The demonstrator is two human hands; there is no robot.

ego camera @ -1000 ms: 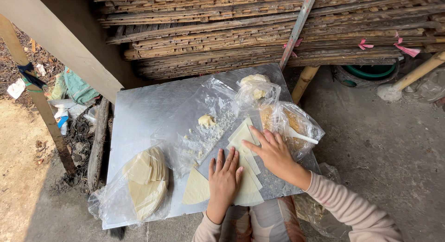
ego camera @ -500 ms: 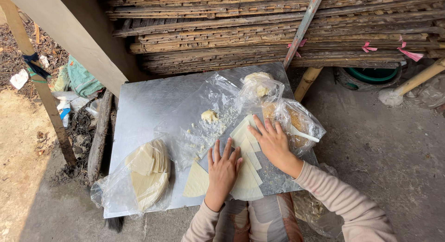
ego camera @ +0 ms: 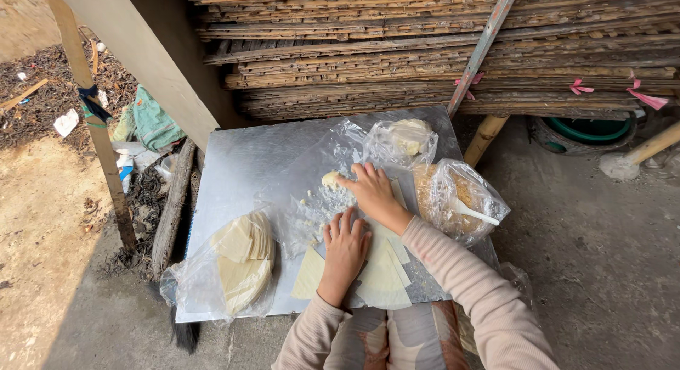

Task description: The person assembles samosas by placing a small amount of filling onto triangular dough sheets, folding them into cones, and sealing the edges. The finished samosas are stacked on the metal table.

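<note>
Filling the top of the view, a stack of bamboo slats [ego camera: 439, 51] is lying behind the work, with a metal rod [ego camera: 482, 51] leaning across it. Below it, a metal sheet [ego camera: 241, 164] is serving as the table, and a clear plastic film [ego camera: 319, 150] is spreading over its middle.

At 8 o'clock from the hands, a bag of wrappers [ego camera: 237, 267] is sitting on the sheet's near left corner, the pale rounds stacked inside. At 3 o'clock, a bag of filling [ego camera: 460, 200] is standing open with a white spoon [ego camera: 476, 214] sticking out of it. At 1 o'clock, a smaller bag [ego camera: 407, 137] is holding a pale lump.

Under the hands, cut wrappers [ego camera: 382, 271] are lying fanned on the film, pale triangles overlapping, one poking out at 7 o'clock.

The left hand [ego camera: 345, 249] is pressing flat on those wrappers, fingers spread, gripping nothing. The right hand [ego camera: 372, 189] is reaching to 11 o'clock, fingers extended and open, fingertips touching or just beside a dough lump [ego camera: 330, 179] on the film; it is not closing on the lump. Crumbs [ego camera: 312, 203] are scattering just beside the lump at 7 o'clock.
</note>
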